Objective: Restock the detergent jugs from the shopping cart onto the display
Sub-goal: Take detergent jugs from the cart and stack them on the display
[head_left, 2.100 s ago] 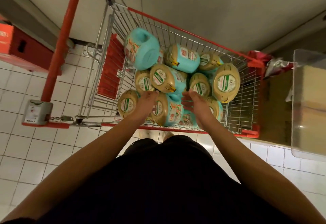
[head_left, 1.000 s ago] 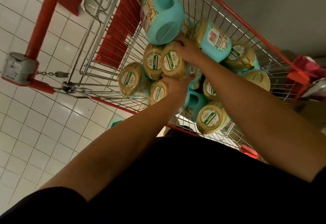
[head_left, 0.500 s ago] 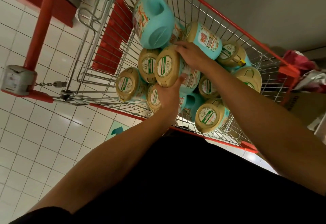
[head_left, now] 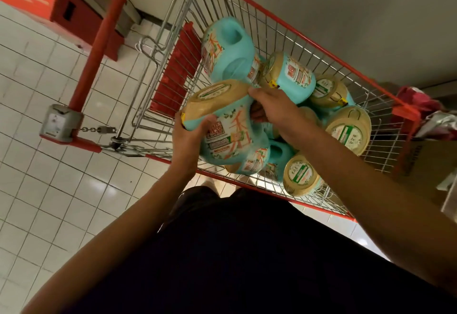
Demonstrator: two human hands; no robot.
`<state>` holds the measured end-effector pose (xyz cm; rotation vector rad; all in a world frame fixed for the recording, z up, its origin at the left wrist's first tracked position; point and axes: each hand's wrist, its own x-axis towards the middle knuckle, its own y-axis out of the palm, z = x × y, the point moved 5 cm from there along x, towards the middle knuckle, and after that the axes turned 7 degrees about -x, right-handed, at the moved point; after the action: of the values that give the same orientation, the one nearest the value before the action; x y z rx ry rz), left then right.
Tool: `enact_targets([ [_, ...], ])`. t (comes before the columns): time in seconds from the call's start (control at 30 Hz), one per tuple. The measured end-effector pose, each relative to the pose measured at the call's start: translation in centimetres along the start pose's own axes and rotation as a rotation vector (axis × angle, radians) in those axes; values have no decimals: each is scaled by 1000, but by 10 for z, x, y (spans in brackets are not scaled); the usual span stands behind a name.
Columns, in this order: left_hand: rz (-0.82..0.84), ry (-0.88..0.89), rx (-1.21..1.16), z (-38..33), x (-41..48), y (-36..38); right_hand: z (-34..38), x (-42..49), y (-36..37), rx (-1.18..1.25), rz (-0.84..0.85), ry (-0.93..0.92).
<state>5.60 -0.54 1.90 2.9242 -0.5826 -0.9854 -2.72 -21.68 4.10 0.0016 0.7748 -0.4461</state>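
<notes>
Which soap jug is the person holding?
The turquoise plastic jug raised above the pile: left hand and right hand grip it; the others lie untouched in the wire cart.

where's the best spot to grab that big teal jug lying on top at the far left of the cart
Probably by its moulded handle, the loop round the opening that faces up. The teal jug lies on its side atop the pile, so come down from above and hook through the opening; the cart's wire wall closes off the far side.

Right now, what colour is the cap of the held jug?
Tan cap on a turquoise jug; head view shows it.
</notes>
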Motion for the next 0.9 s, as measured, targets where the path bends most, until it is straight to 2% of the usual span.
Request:
enact_targets([
  [0.1,133,-62,25,-21,1,-21,0,-20,7,-47,42,-72],
  [0.23,251,-151,51,-36,4,-36,-2,-37,5,-109,-158,-163],
  [0.4,380,-227,116,-38,10,-22,-34,-61,48,348,-87,36],
  [0.5,449,-222,183,-31,12,-16,-54,-77,61,537,-230,85],
  [0.7,525,-148,323,-17,0,0,-93,-119,81,709,-425,90],
  [0.83,640,77,454,-9,-25,12,-119,-153,87,822,-562,117],
  [0.9,750,-23,444,4,-42,22,-136,-172,89,845,-632,116],
])
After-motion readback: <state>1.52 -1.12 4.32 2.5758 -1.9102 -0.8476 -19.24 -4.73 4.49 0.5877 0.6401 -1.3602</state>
